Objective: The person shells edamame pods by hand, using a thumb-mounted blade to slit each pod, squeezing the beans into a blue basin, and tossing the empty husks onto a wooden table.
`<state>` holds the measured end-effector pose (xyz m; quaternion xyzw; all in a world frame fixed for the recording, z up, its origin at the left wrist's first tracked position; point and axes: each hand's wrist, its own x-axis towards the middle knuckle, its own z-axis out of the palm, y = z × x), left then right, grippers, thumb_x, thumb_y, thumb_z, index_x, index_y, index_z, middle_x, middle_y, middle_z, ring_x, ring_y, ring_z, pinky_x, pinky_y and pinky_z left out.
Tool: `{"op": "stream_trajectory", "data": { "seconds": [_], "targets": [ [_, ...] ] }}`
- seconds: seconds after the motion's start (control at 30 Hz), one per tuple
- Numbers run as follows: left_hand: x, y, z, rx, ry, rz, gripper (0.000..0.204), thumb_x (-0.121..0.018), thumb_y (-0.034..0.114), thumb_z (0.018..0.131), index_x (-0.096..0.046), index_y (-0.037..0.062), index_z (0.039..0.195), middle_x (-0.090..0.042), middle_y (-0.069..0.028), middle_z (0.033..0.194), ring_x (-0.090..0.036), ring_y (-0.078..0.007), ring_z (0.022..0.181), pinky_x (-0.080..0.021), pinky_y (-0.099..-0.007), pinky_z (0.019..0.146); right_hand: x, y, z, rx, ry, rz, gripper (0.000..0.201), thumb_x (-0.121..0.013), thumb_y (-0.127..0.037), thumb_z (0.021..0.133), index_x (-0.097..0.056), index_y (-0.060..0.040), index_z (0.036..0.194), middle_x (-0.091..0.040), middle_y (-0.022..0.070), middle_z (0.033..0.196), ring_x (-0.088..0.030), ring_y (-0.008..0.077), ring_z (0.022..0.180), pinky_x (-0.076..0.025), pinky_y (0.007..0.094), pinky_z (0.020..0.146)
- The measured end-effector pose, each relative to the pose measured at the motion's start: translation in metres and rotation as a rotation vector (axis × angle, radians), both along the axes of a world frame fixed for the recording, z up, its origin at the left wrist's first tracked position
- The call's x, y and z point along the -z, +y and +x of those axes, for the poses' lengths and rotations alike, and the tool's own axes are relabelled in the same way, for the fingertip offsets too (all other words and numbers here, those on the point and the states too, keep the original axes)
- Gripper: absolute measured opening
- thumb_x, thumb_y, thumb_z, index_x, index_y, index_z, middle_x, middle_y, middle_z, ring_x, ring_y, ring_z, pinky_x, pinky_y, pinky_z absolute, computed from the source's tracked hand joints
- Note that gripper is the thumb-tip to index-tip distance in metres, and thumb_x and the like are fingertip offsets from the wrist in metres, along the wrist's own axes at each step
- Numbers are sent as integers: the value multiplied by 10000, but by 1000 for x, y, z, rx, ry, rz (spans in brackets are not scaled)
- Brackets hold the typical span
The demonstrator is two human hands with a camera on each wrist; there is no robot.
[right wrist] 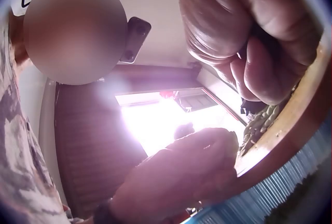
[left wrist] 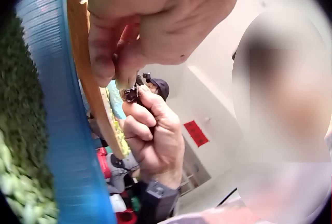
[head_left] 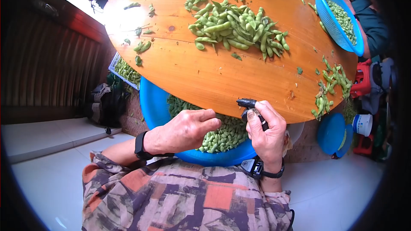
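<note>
My right hand (head_left: pixel 269 134) pinches a small black tool (head_left: pixel 246 102) between thumb and forefinger, just over the table's near edge. The tool is glossy, with a pointed tip and a curved part by the thumb; its exact kind is not clear. To its left, my left hand (head_left: pixel 184 130) has curled fingers, thumb and forefinger close together, with nothing showing between them. Both hands are above a blue basin (head_left: pixel 150 102) of shelled green beans (head_left: pixel 224 137). In the left wrist view the left fingertips overlap the tool at the right hand (left wrist: pixel 158 136).
A wooden table (head_left: pixel 180 70) bears a heap of green bean pods (head_left: pixel 233 25), with more pods (head_left: pixel 332 85) at the right. A blue strainer basket (head_left: pixel 332 10) of beans tilts at the far right, beside another person's sleeve (head_left: pixel 370 28). A crate (head_left: pixel 124 70) stands left of the basin.
</note>
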<state>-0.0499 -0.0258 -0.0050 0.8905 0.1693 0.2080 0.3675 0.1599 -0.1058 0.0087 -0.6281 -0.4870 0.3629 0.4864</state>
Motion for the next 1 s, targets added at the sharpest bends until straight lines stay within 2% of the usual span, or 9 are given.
{"op": "stream_trajectory", "data": {
  "seconds": [0.23,0.37,0.43,0.5,0.63,0.7,0.77,0.83,1.0],
  "targets": [
    [12,-6,-13,70,356,77,245,-592,-29,747,-461,7,951,-516,-154,826,-624,-355,729,-510,-465,581,0,0,-2,-56,-63,-12,133,-635,6,876,-654,47,1001,-569,113,770,-565,214,676,-450,296,631],
    [-5,-3,-4,-43,82,-211,195,-644,-54,836,-487,10,933,-565,-92,736,-596,-243,624,-490,-330,530,2,1,-2,-74,-90,-32,172,-664,-9,861,-658,40,1025,-583,114,807,-572,217,693,-457,296,642],
    [-12,-2,2,-166,-1,-847,105,-616,15,946,-517,4,979,-620,-51,783,-615,-118,647,-494,-260,549,-8,7,-8,-113,-172,88,217,-697,-21,842,-659,29,1050,-585,113,849,-582,225,719,-468,299,656],
    [-13,0,14,-161,-68,-1040,96,-566,78,1002,-527,-3,1035,-635,-26,817,-621,-50,693,-511,-227,576,-13,9,-12,-174,-124,101,258,-718,-26,829,-663,18,1077,-584,112,877,-593,215,751,-477,296,668],
    [-31,9,34,15,-133,-835,244,-504,-2,998,-425,-20,1228,-672,-125,959,-699,-176,838,-567,-291,673,-11,6,-4,51,-88,93,250,-706,23,830,-653,32,1075,-574,76,852,-588,152,752,-476,264,666],
    [-31,15,37,156,-113,-728,363,-516,-37,970,-368,-28,1301,-681,-152,1034,-711,-236,887,-575,-317,704,-20,1,6,113,177,-14,182,-651,76,845,-650,50,1025,-575,16,849,-510,54,596,-390,213,501],
    [-31,22,38,125,-243,-477,426,-549,-58,932,-386,-21,1323,-685,-163,1058,-713,-274,901,-576,-336,725,-28,-9,22,123,239,-91,184,-637,93,837,-646,55,1017,-560,-1,837,-465,30,554,-338,197,459],
    [-38,49,30,-203,-61,-49,380,-577,-52,905,-486,-4,1271,-681,-173,1000,-703,-304,865,-566,-364,746,-36,-32,55,235,259,-146,182,-639,87,827,-640,65,1008,-551,4,799,-476,37,569,-345,199,465],
    [-23,126,7,-370,63,284,194,-627,-28,836,-665,17,1021,-641,-146,866,-643,-344,803,-526,-426,731,-31,-90,143,129,-572,-151,163,-667,-4,872,-655,47,1027,-552,-8,781,-408,32,563,-314,197,482]
  ]
}}
